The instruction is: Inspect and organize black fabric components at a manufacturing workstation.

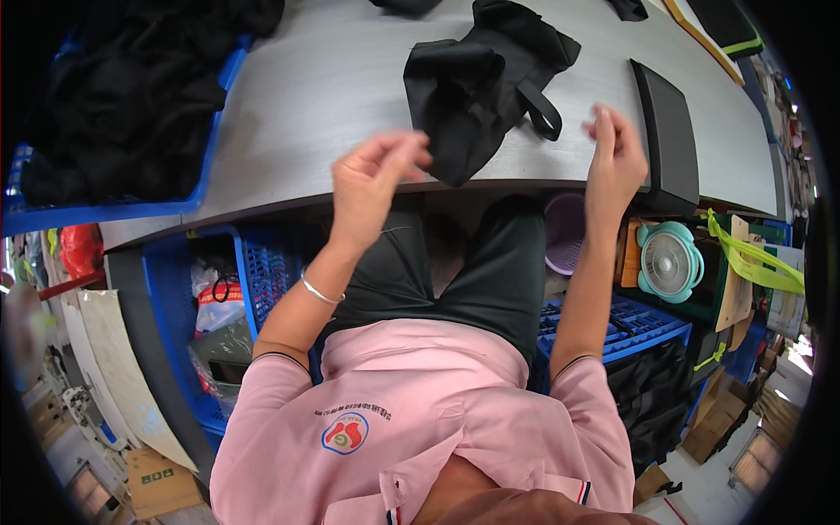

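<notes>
A black sewn fabric piece (pixel 472 96) with a strap loop (pixel 540 109) lies crumpled on the grey table, its lower tip near the front edge. My left hand (pixel 376 179) is raised at the left of the cloth, fingers bent inward and slightly blurred. Off to the right of the loop, my right hand (pixel 618 157) is up with its thumb and fingers drawn together. Both hands look closed in a pinch and apart from the cloth. Whatever they may hold is too small to make out.
A blue basket (pixel 206 166) heaped with black cloth (pixel 122 114) stands on the left of the grey table (pixel 297 114). At the right sits a black angular panel (pixel 669 131). Below are a teal fan (pixel 669 261), a purple bin (pixel 564 236) and blue crates (pixel 612 332).
</notes>
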Demonstrator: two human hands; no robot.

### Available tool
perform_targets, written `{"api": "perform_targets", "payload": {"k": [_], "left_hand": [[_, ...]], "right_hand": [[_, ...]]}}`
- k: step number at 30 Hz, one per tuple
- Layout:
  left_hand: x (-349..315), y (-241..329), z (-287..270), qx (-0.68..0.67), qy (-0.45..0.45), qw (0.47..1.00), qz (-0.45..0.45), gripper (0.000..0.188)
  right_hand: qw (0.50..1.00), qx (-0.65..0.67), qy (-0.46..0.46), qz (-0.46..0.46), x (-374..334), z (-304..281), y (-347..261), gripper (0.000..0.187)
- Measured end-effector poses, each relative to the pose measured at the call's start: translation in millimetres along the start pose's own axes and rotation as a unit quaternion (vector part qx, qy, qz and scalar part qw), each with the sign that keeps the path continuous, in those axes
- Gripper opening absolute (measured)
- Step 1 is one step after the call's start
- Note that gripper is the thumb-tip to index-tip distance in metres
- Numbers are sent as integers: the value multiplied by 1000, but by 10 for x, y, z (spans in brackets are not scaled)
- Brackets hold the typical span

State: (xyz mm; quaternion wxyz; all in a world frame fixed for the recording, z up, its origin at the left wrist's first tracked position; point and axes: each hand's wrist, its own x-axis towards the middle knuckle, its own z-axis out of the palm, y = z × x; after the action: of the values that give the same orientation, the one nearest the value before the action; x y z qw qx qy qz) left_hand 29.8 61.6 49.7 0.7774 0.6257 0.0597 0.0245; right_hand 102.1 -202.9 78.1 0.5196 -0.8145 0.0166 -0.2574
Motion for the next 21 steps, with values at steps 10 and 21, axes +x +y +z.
{"api": "perform_targets", "payload": {"k": [10, 21], "left_hand": [[919, 41, 263, -17, -157, 987, -41, 40], [1038, 251, 503, 281, -272, 903, 179, 32]], "right_hand": [[987, -131, -80, -51, -587, 718, -60, 23], [969, -225, -98, -29, -515, 906, 154, 29]]}}
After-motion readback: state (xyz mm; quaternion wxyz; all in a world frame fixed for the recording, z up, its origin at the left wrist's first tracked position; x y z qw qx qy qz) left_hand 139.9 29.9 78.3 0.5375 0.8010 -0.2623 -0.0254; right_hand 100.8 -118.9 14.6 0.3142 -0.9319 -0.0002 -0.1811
